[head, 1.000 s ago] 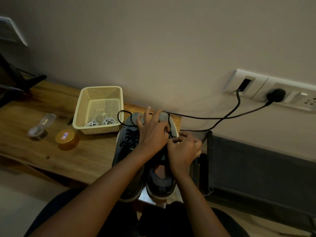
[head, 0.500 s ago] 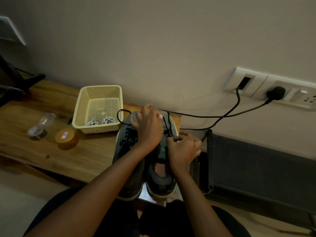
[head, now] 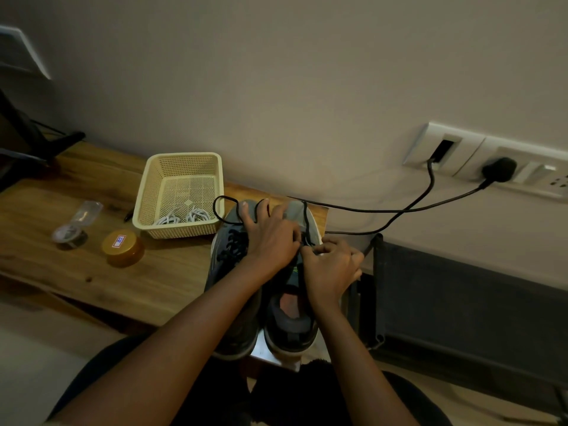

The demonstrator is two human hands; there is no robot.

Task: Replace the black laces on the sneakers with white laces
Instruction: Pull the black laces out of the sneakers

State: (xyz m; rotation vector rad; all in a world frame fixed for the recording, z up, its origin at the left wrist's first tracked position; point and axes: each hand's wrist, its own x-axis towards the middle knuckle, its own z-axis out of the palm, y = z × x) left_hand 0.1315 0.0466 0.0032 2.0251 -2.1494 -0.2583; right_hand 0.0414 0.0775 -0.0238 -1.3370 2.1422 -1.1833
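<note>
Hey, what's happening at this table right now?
A person has the right sneaker and left sneaker on the wooden table. The left hand rests over their toes while the right hand pinches the right sneaker's black lace. The left sneaker is laced in black; white laces lie in the basket.

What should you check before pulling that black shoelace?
1. Right hand pinching the black lace: ok.
2. Left hand resting across the sneakers' toes: ok.
3. Black lace free of the right sneaker's eyelets: cannot tell, hands cover them.
4. Left sneaker unlaced: not ok, black lacing in place.
5. White laces waiting in the basket: ok.
</note>
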